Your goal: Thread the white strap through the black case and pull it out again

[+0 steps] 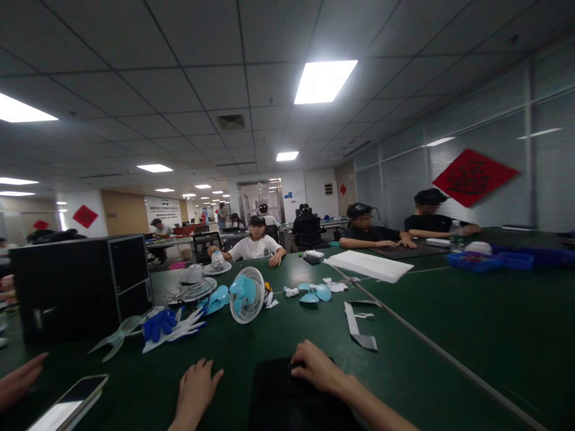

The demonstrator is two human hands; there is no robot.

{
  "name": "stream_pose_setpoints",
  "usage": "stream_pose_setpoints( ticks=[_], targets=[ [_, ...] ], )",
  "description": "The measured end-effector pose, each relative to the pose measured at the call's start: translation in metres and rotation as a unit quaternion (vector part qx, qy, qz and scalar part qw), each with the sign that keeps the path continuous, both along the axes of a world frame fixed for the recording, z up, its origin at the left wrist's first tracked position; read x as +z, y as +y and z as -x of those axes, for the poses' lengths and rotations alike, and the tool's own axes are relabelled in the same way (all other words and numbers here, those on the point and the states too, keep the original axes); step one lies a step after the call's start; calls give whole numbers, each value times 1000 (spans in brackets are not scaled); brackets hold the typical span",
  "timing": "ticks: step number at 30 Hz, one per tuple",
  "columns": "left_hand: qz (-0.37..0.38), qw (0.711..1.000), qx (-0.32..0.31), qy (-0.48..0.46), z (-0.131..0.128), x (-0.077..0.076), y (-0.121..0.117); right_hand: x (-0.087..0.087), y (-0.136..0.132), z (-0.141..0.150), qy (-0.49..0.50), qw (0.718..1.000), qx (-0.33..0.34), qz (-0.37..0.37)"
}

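My left hand (197, 389) lies on the green table with its fingers stretched out and nothing in them. The fingers of my right hand (314, 365) are curled down over a small dark object at the upper part of a black mat (274, 401). Its kind is hard to make out against the mat. Ahead of my hands a white fan head with light blue blades (247, 294) stands on its edge. White and blue gloves (173, 329) and a clear fan blade (119, 338) lie further left.
Another person's hand (22, 378) reaches in beside a phone (67, 407) at lower left. A black computer case (72, 287) stands behind it. Loose blue blades (315, 292), a grey strip (357, 329), a white board (368, 265) and blue trays (489, 261) lie ahead. Several people sit beyond.
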State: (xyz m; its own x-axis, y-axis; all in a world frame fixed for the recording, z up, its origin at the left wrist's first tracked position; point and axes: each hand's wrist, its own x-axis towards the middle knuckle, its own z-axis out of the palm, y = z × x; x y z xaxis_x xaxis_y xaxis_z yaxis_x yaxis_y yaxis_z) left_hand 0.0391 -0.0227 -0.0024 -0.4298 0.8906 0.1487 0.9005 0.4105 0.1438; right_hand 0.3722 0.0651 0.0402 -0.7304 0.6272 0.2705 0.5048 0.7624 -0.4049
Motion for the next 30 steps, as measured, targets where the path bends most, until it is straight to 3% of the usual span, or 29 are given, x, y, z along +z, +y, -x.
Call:
stream_pose_setpoints(
  ticks=[6, 12, 20, 25, 30],
  targets=[
    [-60, 994, -80, -47, -8, -2, 6, 0, -10, 6, 8, 1000, -10, -4],
    [-95, 969, -179, -145, -28, 8, -1, 1, -14, 1, 37, 999, -36, 10],
    [-65, 923, -302, -231, -66, 18, -10, -10, -13, 9, 34, 999, -17, -10],
    [-47, 924, -310, -217, -72, 21, -12, -1, -14, 8, 73, 997, 4, 20],
    [-22, 934, -275, -228, -74, 32, -17, 6, -1, -29, 77, 994, -22, 75]
  ],
)
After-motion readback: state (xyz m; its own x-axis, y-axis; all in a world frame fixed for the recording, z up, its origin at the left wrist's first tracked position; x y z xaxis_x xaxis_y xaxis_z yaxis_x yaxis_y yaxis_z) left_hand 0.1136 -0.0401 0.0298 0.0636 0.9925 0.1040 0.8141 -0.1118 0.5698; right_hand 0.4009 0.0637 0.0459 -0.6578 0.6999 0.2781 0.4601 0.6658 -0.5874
